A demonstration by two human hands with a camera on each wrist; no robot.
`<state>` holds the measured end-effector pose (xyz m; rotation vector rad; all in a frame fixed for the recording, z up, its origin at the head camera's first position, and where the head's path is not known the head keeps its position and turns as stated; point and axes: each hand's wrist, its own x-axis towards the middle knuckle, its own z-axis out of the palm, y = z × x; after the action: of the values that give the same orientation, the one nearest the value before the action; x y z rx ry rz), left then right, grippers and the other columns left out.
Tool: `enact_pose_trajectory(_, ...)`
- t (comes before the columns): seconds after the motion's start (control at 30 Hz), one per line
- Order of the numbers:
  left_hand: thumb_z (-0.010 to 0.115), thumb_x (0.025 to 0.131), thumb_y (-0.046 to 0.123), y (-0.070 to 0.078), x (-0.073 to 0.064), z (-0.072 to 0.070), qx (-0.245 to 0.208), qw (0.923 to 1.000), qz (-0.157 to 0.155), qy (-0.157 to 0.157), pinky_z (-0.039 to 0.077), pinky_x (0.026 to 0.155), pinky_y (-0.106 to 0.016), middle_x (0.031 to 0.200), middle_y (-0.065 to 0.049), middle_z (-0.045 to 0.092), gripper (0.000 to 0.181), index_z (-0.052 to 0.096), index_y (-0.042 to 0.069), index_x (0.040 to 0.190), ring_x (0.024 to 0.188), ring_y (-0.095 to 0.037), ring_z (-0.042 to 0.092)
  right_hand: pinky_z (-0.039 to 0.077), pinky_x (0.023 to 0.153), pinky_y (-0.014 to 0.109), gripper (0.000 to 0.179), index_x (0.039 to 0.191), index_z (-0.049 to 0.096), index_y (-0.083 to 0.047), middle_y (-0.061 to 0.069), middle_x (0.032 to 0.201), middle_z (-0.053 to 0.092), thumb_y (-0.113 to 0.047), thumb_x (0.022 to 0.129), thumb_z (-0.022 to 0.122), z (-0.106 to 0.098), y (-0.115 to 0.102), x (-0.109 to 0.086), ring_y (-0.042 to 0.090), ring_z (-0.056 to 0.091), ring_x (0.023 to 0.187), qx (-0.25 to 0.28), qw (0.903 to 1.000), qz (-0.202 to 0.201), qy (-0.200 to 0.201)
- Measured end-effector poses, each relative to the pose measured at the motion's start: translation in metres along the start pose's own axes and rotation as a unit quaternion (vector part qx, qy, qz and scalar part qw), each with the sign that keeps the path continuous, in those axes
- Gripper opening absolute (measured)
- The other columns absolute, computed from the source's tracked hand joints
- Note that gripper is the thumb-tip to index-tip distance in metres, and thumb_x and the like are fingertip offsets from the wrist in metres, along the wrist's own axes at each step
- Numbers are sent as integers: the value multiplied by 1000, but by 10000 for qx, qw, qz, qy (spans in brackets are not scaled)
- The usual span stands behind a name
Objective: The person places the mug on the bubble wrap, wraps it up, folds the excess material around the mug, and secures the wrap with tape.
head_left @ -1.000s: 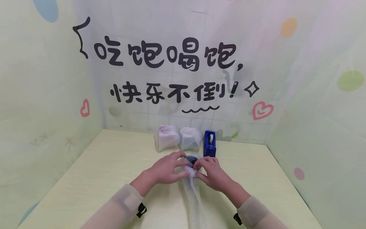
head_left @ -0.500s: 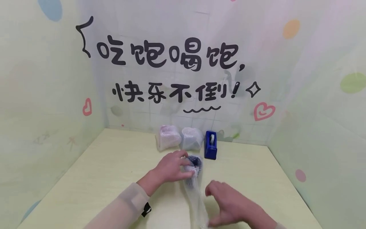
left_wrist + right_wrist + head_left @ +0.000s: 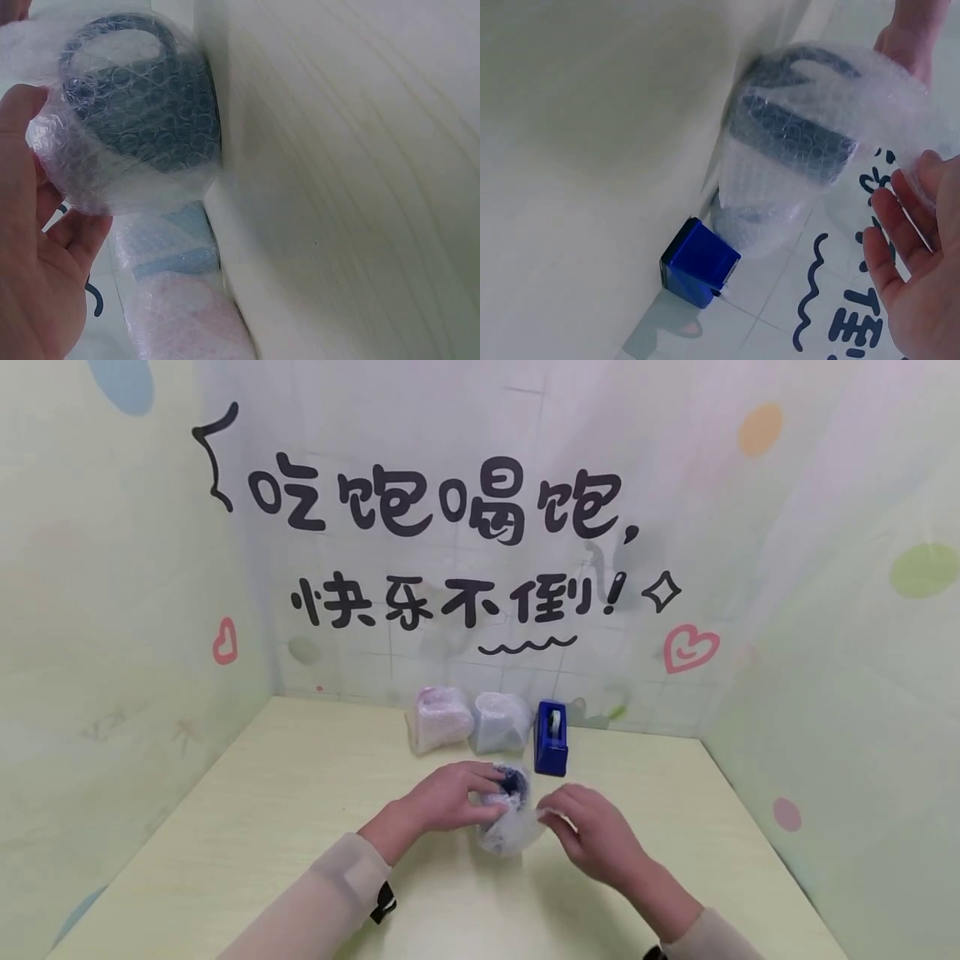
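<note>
A dark blue mug (image 3: 150, 112) stands on the table, with bubble wrap (image 3: 510, 837) around it; its looped handle shows through the plastic in the left wrist view. My left hand (image 3: 450, 797) grips the wrapped mug from the left, with thumb and fingertips at its top rim. To the right, my right hand (image 3: 596, 833) pinches the free end of the bubble wrap between thumb and forefinger, drawn out to the side of the mug. In the right wrist view, this loose flap (image 3: 892, 112) stretches from the mug to the right hand.
Behind the mug stand two bubble-wrapped bundles, one pinkish (image 3: 441, 720) and one pale blue (image 3: 501, 723). Right of them is a blue tape dispenser (image 3: 552, 739). A printed cloth backdrop (image 3: 465, 552) rises at the table's (image 3: 315, 793) back edge.
My right hand left the mug's rim, moved down toward the wrap's trailing end, and came back up pinching it. The long strip is now lifted off the table. My left hand stayed on the mug.
</note>
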<state>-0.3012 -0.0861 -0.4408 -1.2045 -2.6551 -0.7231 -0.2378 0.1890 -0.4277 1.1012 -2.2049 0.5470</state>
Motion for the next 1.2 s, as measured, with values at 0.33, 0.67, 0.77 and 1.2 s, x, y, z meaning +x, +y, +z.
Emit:
enact_pose_trajectory(0.33,73,102,30,-4,-4,-2,-210,9995,212,42,53,119,-47,146,-8,74,35,83,7,126,139,-31,68,64,86,39,3,106,73,-16,-3,103,80,-18,107,70,23,34,44,16,76,94,625,9852,675,-1447)
enact_pose_trajectory(0.67,72,97,60,3,-9,1,-1063,9890,-939,-418,40,130,-56,164,-6,59,70,73,8,143,159,-33,47,50,56,26,11,92,72,-17,-4,75,76,-22,97,80,38,37,48,9,65,62,60,9915,879,-954)
enact_pose_trajectory(0.77,70,100,57,5,-8,5,-1038,9889,-1049,-173,43,128,-56,160,-10,62,64,76,6,139,156,-35,51,46,53,26,15,89,70,-17,-5,70,71,-23,96,82,43,33,47,9,60,58,-158,9919,959,-819)
enact_pose_trajectory(1.2,63,103,25,18,-3,21,-648,9908,-864,818,62,98,-45,118,-15,78,19,68,8,109,111,-29,74,53,75,34,41,102,57,-7,4,94,59,-14,85,94,54,25,34,20,57,86,-408,9962,764,121)
